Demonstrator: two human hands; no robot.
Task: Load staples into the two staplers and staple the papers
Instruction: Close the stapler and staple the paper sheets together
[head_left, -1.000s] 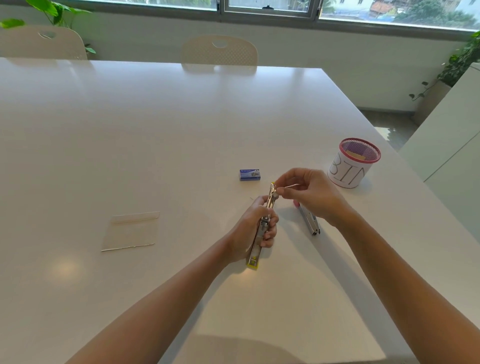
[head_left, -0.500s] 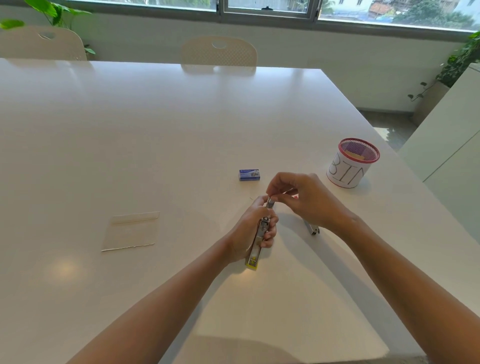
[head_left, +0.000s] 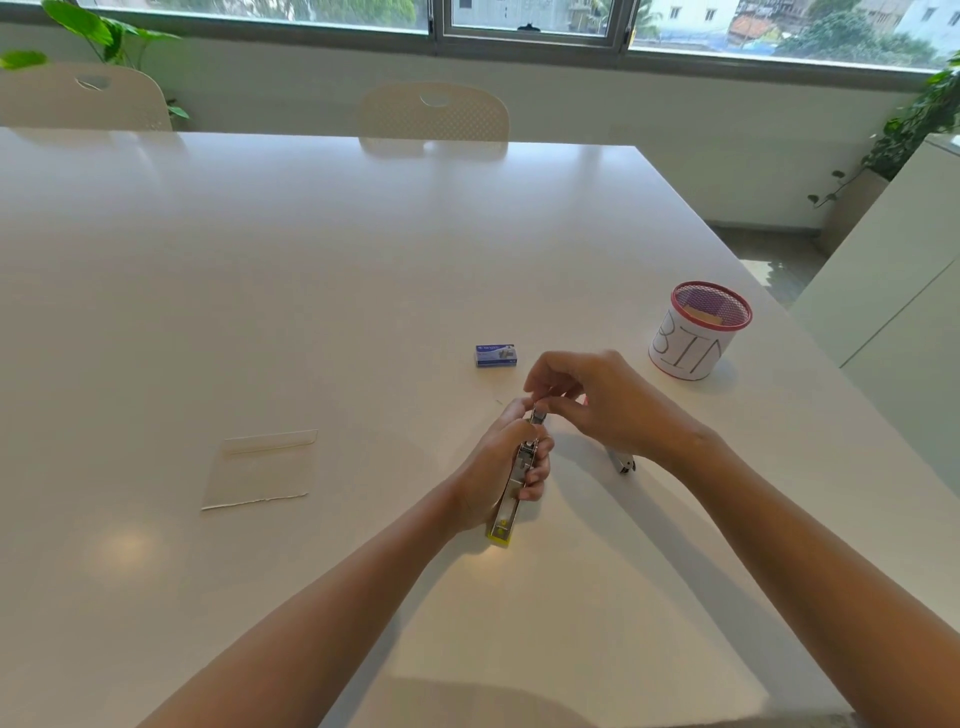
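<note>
yellow stapler (head_left: 511, 480), gripped in left hand (head_left: 496, 467); right hand (head_left: 597, 400), pinching at its front end, had come down from above, staples apparently being seated.

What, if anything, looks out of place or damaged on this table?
Nothing stands out. The left hand holds the yellow stapler, the right hand works at its front end, and the staple box, papers and bin sit undisturbed.
</note>
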